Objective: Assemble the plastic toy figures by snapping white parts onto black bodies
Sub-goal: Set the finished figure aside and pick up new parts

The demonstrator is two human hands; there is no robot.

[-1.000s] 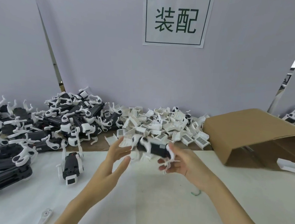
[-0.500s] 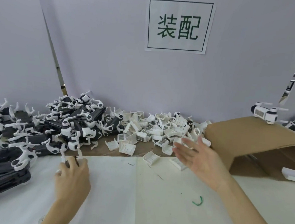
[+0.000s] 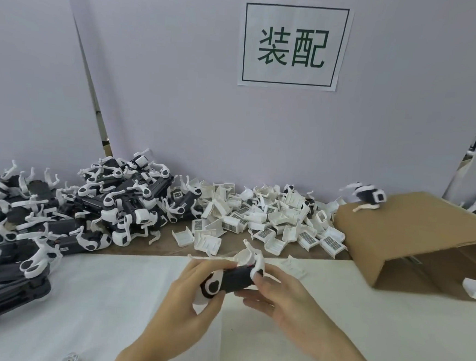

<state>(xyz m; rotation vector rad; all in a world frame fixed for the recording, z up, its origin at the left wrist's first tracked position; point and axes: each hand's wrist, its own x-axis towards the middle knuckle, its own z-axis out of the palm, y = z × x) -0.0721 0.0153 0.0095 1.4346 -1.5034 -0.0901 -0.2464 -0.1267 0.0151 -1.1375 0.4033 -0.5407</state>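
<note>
**Head view: toy body held at table centre**

The black toy body is held above the white sheet. Left hand grips its 9 o'clock end; right hand pinches its 3 o'clock end. Loose white parts lie at 12 o'clock, the cardboard box at 2 o'clock.

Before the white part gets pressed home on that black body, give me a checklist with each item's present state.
1. Black body gripped by left hand: ok.
2. Right hand pinching the white part at the body's end: ok.
3. Part lined up with its socket: cannot tell, fingers hide the joint.
4. White cloth beneath the hands to catch a drop: ok.
5. Spare white parts pile behind the hands: ok.
</note>
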